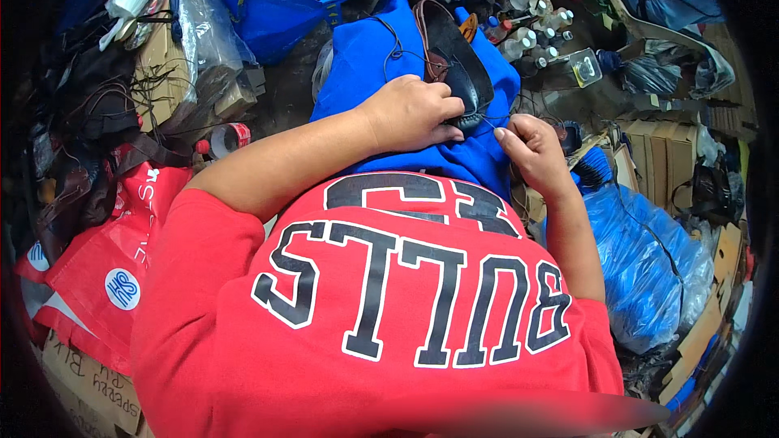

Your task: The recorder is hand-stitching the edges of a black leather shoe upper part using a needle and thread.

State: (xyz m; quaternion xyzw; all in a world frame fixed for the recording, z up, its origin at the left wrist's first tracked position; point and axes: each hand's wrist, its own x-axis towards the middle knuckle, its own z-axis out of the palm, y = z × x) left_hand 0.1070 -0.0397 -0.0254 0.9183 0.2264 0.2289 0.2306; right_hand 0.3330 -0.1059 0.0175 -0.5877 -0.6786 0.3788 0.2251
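A black leather shoe [471, 67] with a brown inner edge rests on the blue cloth [365, 53] over my lap. My left hand [415, 113] is closed on the shoe's near end, its fingers curled and partly hiding that end. A thin dark thread [489, 119] stretches from beside the left fingertips to my right hand [531, 150], which pinches it between thumb and curled fingers. More dark cord [396, 50] lies loosely over the cloth left of the shoe. Whether the left fingers also hold a small tool cannot be made out.
Several small clear bottles [519, 40] stand beyond the shoe on the right. A blue bag [276, 12] sits at the far left. Nearer are a red bag [109, 268] and a bottle [223, 140] on the left, with a blue plastic bag [641, 268] and cardboard [661, 154] on the right.
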